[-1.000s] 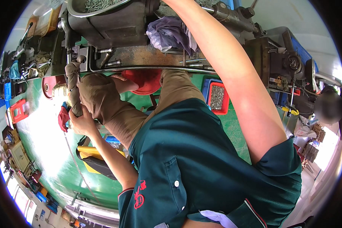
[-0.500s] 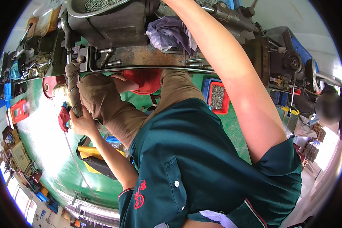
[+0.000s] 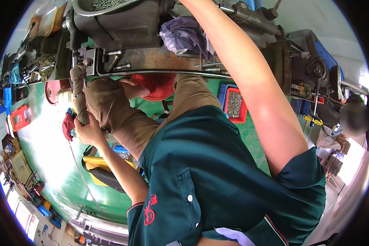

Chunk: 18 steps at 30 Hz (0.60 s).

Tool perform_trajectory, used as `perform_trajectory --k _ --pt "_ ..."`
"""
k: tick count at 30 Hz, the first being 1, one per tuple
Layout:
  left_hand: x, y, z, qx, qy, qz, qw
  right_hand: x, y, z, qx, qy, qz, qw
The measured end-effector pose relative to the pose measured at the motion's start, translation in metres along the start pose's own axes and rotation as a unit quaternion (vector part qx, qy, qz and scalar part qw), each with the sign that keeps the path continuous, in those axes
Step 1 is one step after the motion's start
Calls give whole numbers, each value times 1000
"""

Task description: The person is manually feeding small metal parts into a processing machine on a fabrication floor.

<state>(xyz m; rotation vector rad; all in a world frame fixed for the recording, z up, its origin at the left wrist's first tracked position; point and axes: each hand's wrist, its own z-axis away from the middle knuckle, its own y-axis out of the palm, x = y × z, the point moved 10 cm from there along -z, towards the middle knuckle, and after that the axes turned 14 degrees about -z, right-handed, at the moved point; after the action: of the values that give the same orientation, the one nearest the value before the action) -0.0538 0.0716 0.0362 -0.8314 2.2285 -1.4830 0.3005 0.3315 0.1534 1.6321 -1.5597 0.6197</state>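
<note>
My left hand (image 3: pixel 89 132) is closed around the lower end of a cloth-wrapped lever (image 3: pixel 78 84) that hangs from the left side of a dark machine (image 3: pixel 119 35). A crumpled red cloth (image 3: pixel 68 127) shows just beside that hand. My right arm reaches up across the machine, and its hand lies beyond the top edge, out of sight. Nearest to that forearm is a bunched purple-grey rag (image 3: pixel 182 35) resting on the machine. On top at the left, a metal bowl (image 3: pixel 106 13) holds many small metal pins or screws.
A rusty machine tray (image 3: pixel 151 61) with metal rods lies before my knees. Below, a red bin (image 3: pixel 235 105) of small metal parts stands on the green floor, near a red round stool or tub (image 3: pixel 156 88). A yellow-and-black item (image 3: pixel 100 166) sits beside my left forearm.
Almost nothing differs; the view has shifted very slightly. My left hand stays on the wrapped lever and my right arm remains stretched toward the top.
</note>
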Motion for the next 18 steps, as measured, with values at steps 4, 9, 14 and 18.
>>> perform_trajectory --k 4,9,14,18 --pt "-1 -1 0 -2 2 5 1000 -6 0 -1 2 13 -9 1000" --pt "2 -1 0 3 -6 0 1000 -2 0 1 -8 -6 5 1000" --pt "0 -2 -1 -3 -5 7 1000 0 -1 -2 -3 -24 18 1000" --pt "1 1 -1 -7 -5 8 1000 5 -1 -3 -2 -35 32 999"
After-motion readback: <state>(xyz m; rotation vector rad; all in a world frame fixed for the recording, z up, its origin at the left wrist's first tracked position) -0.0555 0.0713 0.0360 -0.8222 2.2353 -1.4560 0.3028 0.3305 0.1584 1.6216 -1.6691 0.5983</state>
